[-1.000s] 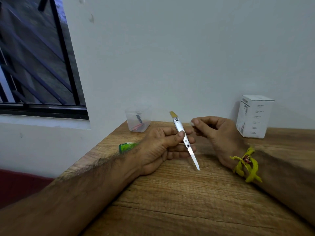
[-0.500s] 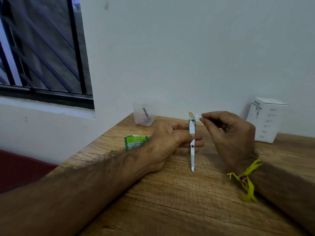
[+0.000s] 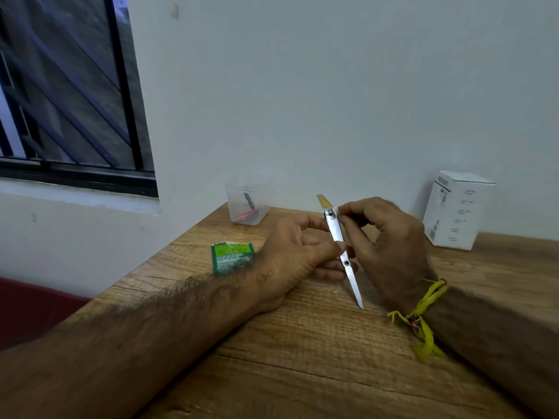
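Over far table (image 3: 302,373): left hand (image 3: 298,252) grips knife (image 3: 335,231) mid-shaft, steadying it; right hand (image 3: 387,240) pinches its top end, likely fitting small part.

Soft, even daylight — edges warped

right hand (image 3: 390,246) moved in, pinching top end of metal tool (image 3: 335,229), tool tilted (upright 0.5 s ago)
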Available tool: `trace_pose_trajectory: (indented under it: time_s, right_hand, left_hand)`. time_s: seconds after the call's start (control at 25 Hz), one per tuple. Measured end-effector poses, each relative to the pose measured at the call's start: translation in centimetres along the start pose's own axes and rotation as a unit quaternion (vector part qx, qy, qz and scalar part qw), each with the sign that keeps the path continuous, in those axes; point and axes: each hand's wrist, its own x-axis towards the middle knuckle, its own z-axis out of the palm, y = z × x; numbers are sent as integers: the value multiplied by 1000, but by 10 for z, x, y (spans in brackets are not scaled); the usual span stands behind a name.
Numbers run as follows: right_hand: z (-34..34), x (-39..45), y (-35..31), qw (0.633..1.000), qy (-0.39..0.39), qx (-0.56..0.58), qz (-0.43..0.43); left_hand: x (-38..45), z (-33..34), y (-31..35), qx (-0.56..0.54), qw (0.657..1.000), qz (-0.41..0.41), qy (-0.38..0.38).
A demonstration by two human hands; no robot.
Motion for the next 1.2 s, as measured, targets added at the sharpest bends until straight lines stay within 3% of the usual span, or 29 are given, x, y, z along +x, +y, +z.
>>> trace_pose_trajectory:
  time_s: [0.2,0.36,0.6,1.2]
  right_hand:
    - [-3,0,-6,1000,-1,5,-21]
    - [0,1,-3,998,-50,-15,-26]
    - [0,-1,-1,993,-63,-46,-93]
    - [1,2,8,985,-88,-76,-130]
  left_hand:
    - [1,2,0,18,1000,-2,14]
    - [1,3,0,26,999,-1,22]
    - [1,2,-1,5,999,6,37]
    - [1,-1,-1,0,1000,2,19]
